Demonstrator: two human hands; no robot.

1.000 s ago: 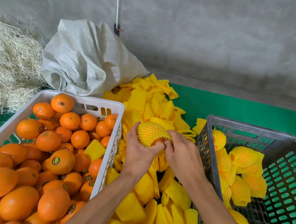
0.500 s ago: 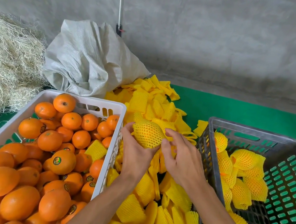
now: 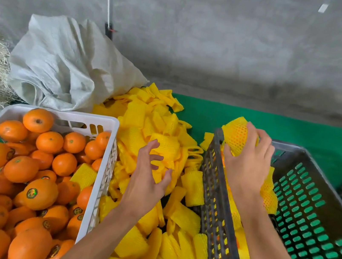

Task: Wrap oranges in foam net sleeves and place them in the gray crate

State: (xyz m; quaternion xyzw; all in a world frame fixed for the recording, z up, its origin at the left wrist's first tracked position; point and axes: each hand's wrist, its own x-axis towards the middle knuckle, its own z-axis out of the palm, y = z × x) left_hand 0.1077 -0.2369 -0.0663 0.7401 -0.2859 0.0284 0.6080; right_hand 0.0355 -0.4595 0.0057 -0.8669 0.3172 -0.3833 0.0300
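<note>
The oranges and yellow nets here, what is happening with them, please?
A person is packing fruit. The right hand grips a wrapped orange in its yellow foam net and holds it over the near-left corner of the gray crate, where other wrapped oranges already lie. The left hand, fingers loosely curled, reaches into the pile of empty foam sleeves between the crates. The white crate on the left is full of bare oranges.

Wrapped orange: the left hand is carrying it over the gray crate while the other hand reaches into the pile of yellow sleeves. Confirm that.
Wrong hand. The head view shows the right hand holding the wrapped orange over the gray crate; the left hand reaches into the sleeve pile.
</note>
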